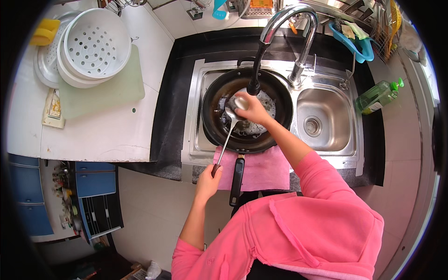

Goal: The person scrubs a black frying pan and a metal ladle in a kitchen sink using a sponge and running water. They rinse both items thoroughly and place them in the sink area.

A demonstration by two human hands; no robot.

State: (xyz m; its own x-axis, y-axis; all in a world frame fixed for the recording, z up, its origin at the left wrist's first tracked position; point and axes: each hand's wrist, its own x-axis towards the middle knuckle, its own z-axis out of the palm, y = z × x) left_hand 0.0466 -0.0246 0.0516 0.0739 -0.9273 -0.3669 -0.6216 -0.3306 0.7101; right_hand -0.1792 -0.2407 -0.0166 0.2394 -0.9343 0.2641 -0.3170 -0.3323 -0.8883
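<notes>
A large dark wok [210, 105] with a black handle rests over the left basin of the steel sink, with foamy water [269, 105] inside. My left hand [209, 180] grips the dark handle of a metal ladle or spoon [228, 134], whose head lies over the wok. At that head, my right hand [250, 108] holds a rounded scrubber, greyish and partly hidden by the fingers; its exact kind is unclear. The black spout of the chrome faucet [273, 24] hangs just above my right hand. A pink cloth [267, 168] lies over the counter edge under the wok's handle.
The small right basin [323, 119] has a drain. A green soap bottle [376, 98] lies tilted at its right. Behind stands a blue caddy [365, 49] with sponges. White colanders [98, 42] sit on a pale green board [129, 84] at the left.
</notes>
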